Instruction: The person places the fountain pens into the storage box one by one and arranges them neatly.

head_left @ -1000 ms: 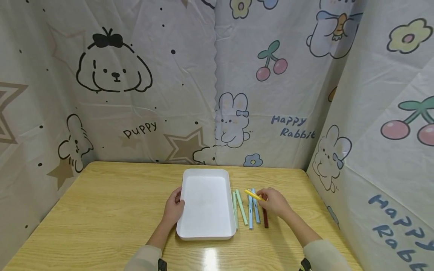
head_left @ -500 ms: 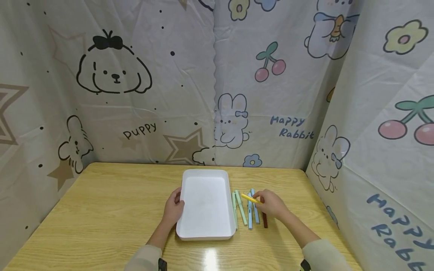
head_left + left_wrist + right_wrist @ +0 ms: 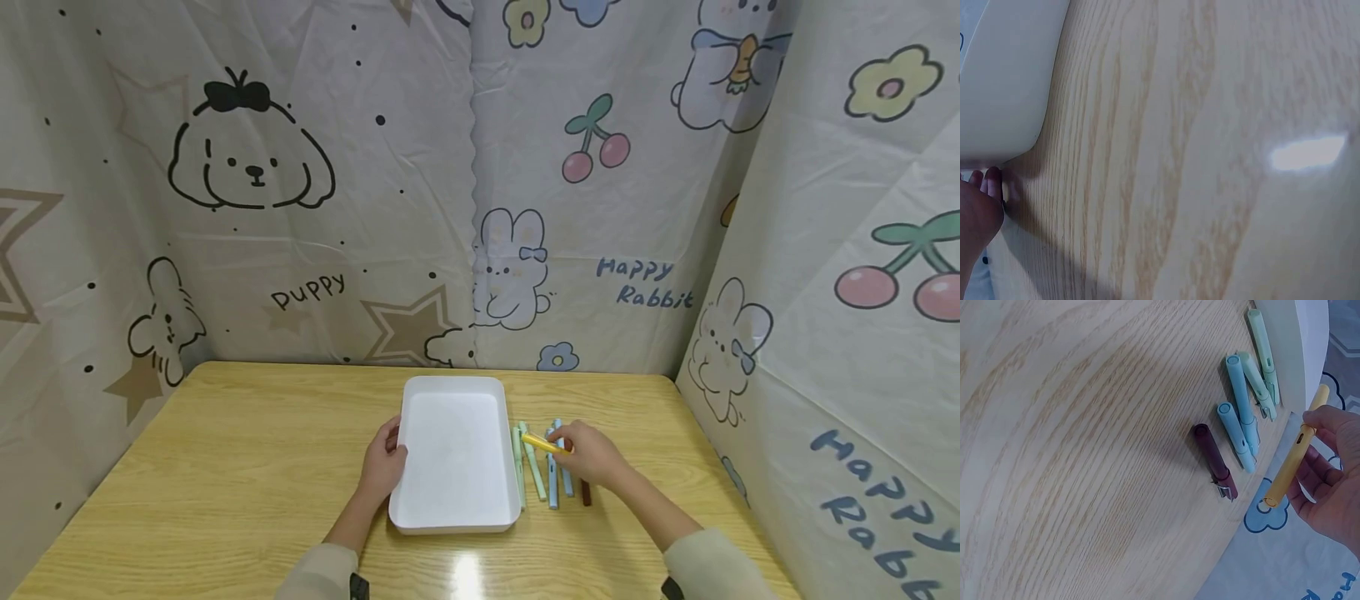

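A yellow pen (image 3: 545, 443) is pinched between the thumb and fingers of my right hand (image 3: 592, 454), held above the blue and green pens. In the right wrist view the yellow pen (image 3: 1294, 456) tilts, its cap end hidden from clear sight. My left hand (image 3: 382, 463) holds the left side of a white rectangular tray (image 3: 456, 527); in the left wrist view its fingers (image 3: 992, 181) lie against the tray's outer wall. Two light green pens (image 3: 534, 467) lie along the tray's right side. Beside them are two light blue pens (image 3: 1241, 400) and a dark red pen (image 3: 1215, 459).
The wooden table (image 3: 247, 467) stretches left of the tray and in front of it. Patterned cloth (image 3: 315, 167) hangs along the back and sides of the table. A bright reflection (image 3: 466, 575) shows near the front.
My right hand has moved left with the yellow pen, from over the blue pens toward the green ones. My left hand stays at the tray, which has not visibly moved.
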A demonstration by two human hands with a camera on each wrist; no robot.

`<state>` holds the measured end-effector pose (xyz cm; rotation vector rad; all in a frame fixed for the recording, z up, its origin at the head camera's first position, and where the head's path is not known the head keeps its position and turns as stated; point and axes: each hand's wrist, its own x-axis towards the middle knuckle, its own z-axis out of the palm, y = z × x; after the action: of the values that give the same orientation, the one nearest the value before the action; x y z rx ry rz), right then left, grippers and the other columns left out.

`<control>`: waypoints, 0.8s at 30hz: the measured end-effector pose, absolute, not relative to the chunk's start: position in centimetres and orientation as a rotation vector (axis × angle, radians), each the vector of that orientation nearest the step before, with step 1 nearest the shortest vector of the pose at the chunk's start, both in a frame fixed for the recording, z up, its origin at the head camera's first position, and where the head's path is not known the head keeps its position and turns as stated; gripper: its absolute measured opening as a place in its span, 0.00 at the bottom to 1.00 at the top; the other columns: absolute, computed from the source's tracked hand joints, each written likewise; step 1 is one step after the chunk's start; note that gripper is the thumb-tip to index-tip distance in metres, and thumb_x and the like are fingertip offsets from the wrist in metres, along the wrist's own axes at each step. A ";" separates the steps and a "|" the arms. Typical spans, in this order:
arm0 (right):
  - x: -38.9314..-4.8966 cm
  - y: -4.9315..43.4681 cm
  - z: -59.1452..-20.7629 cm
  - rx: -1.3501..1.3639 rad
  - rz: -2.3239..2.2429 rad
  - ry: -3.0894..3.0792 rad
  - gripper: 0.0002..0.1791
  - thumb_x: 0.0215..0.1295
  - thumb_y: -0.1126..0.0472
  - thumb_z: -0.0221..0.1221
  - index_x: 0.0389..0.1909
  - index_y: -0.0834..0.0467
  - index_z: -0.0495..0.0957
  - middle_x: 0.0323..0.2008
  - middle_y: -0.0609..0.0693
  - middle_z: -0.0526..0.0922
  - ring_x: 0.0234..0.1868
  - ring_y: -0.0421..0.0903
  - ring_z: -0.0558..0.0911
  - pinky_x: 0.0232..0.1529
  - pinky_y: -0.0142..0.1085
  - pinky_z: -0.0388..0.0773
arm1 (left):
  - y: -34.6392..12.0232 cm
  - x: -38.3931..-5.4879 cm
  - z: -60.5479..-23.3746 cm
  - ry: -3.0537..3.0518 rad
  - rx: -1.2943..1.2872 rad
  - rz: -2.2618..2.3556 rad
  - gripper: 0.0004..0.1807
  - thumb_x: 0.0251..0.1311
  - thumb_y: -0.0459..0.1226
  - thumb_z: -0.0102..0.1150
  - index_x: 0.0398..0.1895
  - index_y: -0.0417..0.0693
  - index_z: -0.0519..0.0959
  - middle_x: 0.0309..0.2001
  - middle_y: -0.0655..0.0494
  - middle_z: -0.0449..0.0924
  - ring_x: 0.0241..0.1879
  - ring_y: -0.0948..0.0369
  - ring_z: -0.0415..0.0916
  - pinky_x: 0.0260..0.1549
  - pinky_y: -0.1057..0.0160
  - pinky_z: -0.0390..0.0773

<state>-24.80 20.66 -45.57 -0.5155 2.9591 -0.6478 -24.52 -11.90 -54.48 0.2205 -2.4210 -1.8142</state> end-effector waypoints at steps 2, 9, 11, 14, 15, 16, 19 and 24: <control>-24.7 20.5 -45.6 -0.539 -0.643 2.955 0.14 0.54 0.62 0.62 0.42 0.58 0.82 0.24 0.46 0.71 0.23 0.41 0.67 0.20 0.30 0.64 | -11.9 -24.6 -54.5 -2.417 0.227 -1.824 0.29 0.61 0.27 0.42 0.68 0.40 0.59 0.61 0.37 0.67 0.59 0.45 0.69 0.54 0.51 0.74; -24.4 19.9 -45.7 -0.609 -0.645 2.926 0.13 0.54 0.63 0.62 0.41 0.59 0.81 0.23 0.47 0.70 0.23 0.41 0.67 0.20 0.29 0.63 | -11.9 -24.5 -54.4 -2.404 0.229 -1.834 0.29 0.60 0.27 0.42 0.68 0.40 0.59 0.61 0.37 0.67 0.57 0.45 0.69 0.52 0.51 0.75; -24.3 19.8 -45.7 -0.622 -0.636 2.923 0.12 0.54 0.63 0.62 0.41 0.58 0.81 0.23 0.46 0.70 0.22 0.40 0.67 0.19 0.29 0.63 | -11.9 -24.5 -54.4 -2.403 0.233 -1.835 0.29 0.60 0.27 0.42 0.68 0.40 0.60 0.61 0.37 0.67 0.57 0.45 0.69 0.52 0.51 0.75; -24.2 19.6 -45.7 -0.641 -0.629 2.917 0.13 0.54 0.63 0.62 0.42 0.58 0.81 0.24 0.46 0.70 0.22 0.40 0.67 0.19 0.29 0.63 | -11.8 -24.4 -54.3 -2.402 0.234 -1.828 0.29 0.60 0.27 0.42 0.68 0.40 0.60 0.60 0.36 0.68 0.57 0.45 0.70 0.52 0.51 0.75; -24.2 19.5 -45.7 -0.652 -0.625 2.916 0.13 0.54 0.63 0.61 0.42 0.58 0.81 0.24 0.46 0.71 0.21 0.39 0.67 0.19 0.29 0.63 | -11.8 -24.4 -54.3 -2.402 0.237 -1.827 0.29 0.60 0.27 0.42 0.68 0.40 0.60 0.60 0.36 0.68 0.57 0.45 0.70 0.52 0.51 0.75; -24.2 19.5 -45.6 -0.665 -0.617 2.918 0.13 0.54 0.63 0.61 0.42 0.58 0.81 0.24 0.46 0.71 0.22 0.39 0.66 0.19 0.28 0.63 | -11.8 -24.4 -54.3 -2.402 0.241 -1.829 0.29 0.60 0.27 0.43 0.68 0.40 0.60 0.61 0.37 0.68 0.57 0.45 0.69 0.53 0.51 0.74; -24.1 19.3 -45.6 -0.688 -0.604 2.920 0.13 0.54 0.62 0.61 0.42 0.58 0.81 0.24 0.45 0.71 0.22 0.38 0.66 0.19 0.28 0.62 | -11.8 -24.4 -54.3 -2.403 0.239 -1.827 0.29 0.61 0.27 0.42 0.68 0.40 0.60 0.60 0.36 0.68 0.58 0.45 0.69 0.53 0.51 0.74; -23.8 18.8 -45.4 -0.690 -0.643 2.896 0.13 0.54 0.64 0.61 0.42 0.58 0.82 0.22 0.45 0.70 0.22 0.38 0.66 0.19 0.27 0.62 | -11.8 -24.4 -54.3 -2.402 0.230 -1.824 0.29 0.60 0.26 0.42 0.67 0.39 0.60 0.60 0.36 0.68 0.57 0.45 0.70 0.53 0.51 0.74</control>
<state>-23.80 18.81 -45.43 -0.6898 2.8964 -0.6429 -24.36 -11.81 -54.33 0.2297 -2.4022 -1.8236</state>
